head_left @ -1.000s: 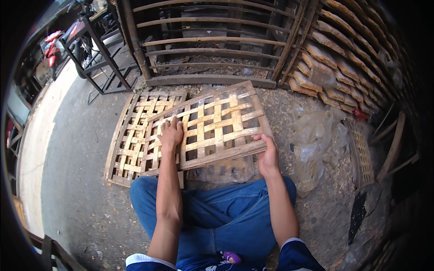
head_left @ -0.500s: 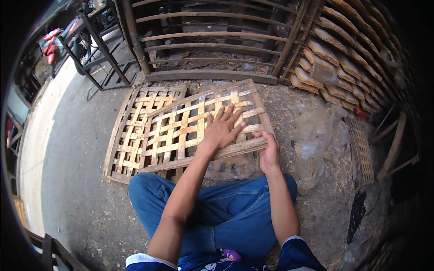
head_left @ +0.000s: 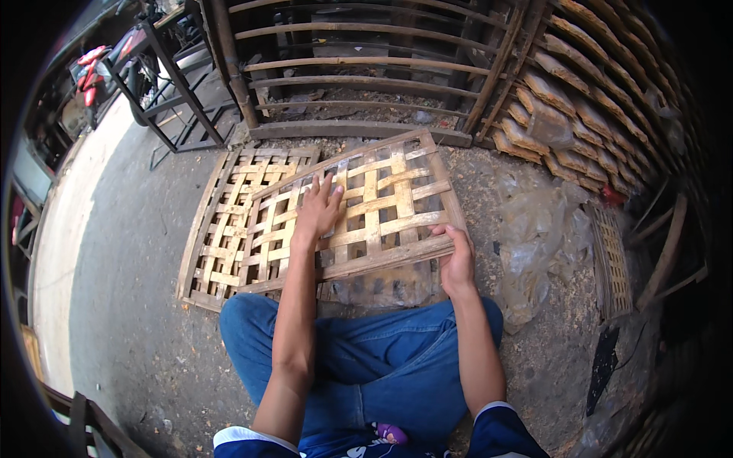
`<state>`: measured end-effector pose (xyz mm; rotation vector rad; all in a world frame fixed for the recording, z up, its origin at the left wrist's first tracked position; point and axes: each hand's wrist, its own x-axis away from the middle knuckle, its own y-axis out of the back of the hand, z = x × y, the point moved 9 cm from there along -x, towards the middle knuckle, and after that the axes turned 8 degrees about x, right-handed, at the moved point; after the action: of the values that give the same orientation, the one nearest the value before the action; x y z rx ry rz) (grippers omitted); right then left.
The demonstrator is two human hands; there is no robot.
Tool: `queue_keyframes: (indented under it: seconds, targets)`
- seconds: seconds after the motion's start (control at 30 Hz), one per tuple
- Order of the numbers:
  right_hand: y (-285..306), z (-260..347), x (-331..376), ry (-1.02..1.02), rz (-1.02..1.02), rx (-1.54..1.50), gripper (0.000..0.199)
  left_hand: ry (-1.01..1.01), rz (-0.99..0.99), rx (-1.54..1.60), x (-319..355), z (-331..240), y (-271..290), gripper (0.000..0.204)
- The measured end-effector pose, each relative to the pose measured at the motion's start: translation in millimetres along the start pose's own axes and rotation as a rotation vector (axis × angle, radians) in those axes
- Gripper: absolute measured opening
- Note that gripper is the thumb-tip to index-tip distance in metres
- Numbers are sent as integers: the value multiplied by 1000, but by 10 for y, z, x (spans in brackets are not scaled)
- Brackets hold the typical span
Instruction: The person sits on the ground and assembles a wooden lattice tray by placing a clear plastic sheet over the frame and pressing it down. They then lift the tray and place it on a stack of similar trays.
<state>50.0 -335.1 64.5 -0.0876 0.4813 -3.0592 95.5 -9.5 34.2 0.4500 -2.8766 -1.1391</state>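
Observation:
A wood-framed tray (head_left: 385, 204) of loosely woven bamboo strips leans at a slant in front of my crossed legs. My right hand (head_left: 456, 259) grips its near right corner, thumb over the frame and the other fingers beneath. Spread flat over the weave left of its middle is my left hand (head_left: 314, 210), fingers apart and holding nothing. A second woven tray (head_left: 221, 229) lies partly under the first, showing at the left. Beneath the raised near edge, clear plastic sheeting (head_left: 382, 286) shows on the ground.
Crumpled clear plastic (head_left: 534, 237) lies to the right, beside another woven tray (head_left: 609, 256). Stacked flat bagged bundles (head_left: 565, 107) rise at the far right. A bamboo-slat rack (head_left: 366, 61) stands ahead; a dark metal frame (head_left: 172, 84) and a red motorcycle (head_left: 92, 80) are far left.
My left hand has slid leftward across the weave, from near the right part of the tray to left of its middle. My right hand keeps its hold on the corner.

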Motion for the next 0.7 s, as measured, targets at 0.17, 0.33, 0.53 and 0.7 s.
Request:
queue_keyframes:
  seconds: [0.17,0.33,0.53,0.7]
  targets:
    - [74,-33,-16,-3,-3,-8,25,-437,209,68,578,-1783,-464,65]
    - [87,-79,-23,-35,-29,-15,24,-292,242,-193,518,-1508,-801,73]
    - [104,-79,5,-81,-56,-20,24,-33,173,-250,201,-372,-361,74]
    - [-28,-60,0,-47,-1,2,26,123,277,-360,-33,796,69,71]
